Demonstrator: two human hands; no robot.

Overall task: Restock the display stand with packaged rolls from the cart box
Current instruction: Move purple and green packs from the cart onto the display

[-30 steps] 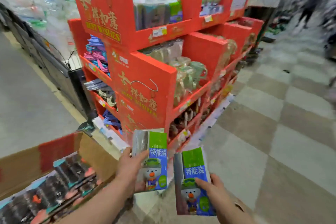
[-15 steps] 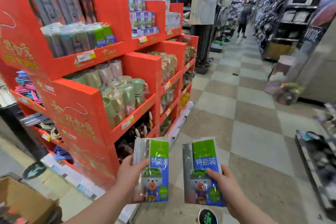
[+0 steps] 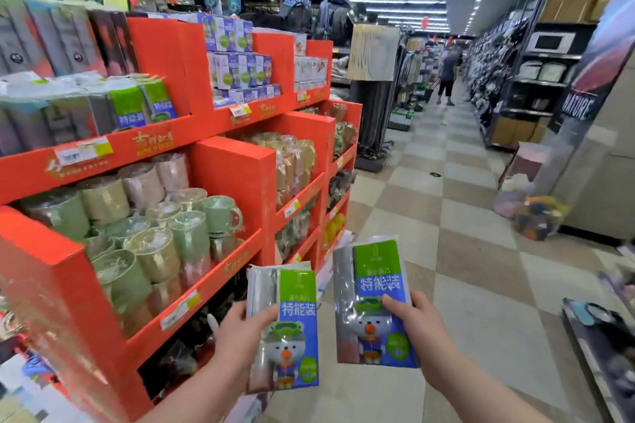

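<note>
Left hand point(image 3: 240, 336) and right hand point(image 3: 417, 324) each grip a packaged roll.

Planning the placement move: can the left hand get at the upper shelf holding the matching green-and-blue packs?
Probably yes. The left hand, gripping its pack, is below the shelf; its front is open and nothing lies between. The matching packs there look tightly packed, so a free slot is uncertain.

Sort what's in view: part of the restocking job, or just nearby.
Job: left hand, gripping the left pack; right hand, gripping the right pack; red display stand; matching packs on its upper shelf.
Nearby: green mugs; blue-and-white boxes; shopper in aisle.
</note>
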